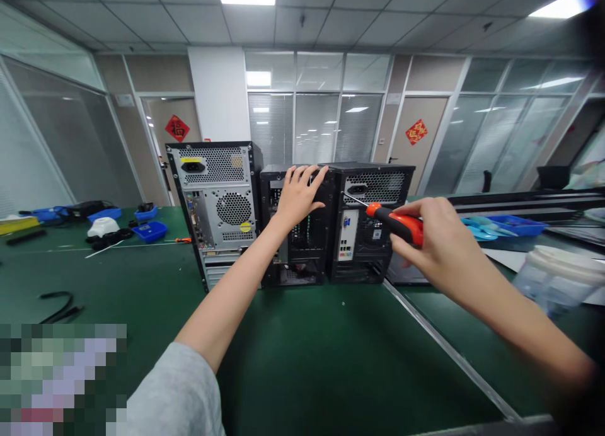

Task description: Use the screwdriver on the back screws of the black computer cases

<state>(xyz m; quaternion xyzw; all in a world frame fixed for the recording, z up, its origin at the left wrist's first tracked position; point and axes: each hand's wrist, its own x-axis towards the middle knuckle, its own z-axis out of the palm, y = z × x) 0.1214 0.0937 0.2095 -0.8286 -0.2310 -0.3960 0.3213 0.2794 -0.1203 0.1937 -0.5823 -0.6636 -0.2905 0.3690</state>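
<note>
Three computer cases stand side by side with their backs toward me. My left hand lies with fingers spread on the upper back of the middle case, fingertips at its top edge. In my right hand is a red and black screwdriver, its shaft pointing left. The tip appears at the upper left edge of the right case, below its power socket; whether it touches a screw is too small to tell. The left case is taller and has a silver back panel.
Several blue trays and a white object lie at the left on the green table. A black cable is nearer. At the right stand a clear jar and another blue tray.
</note>
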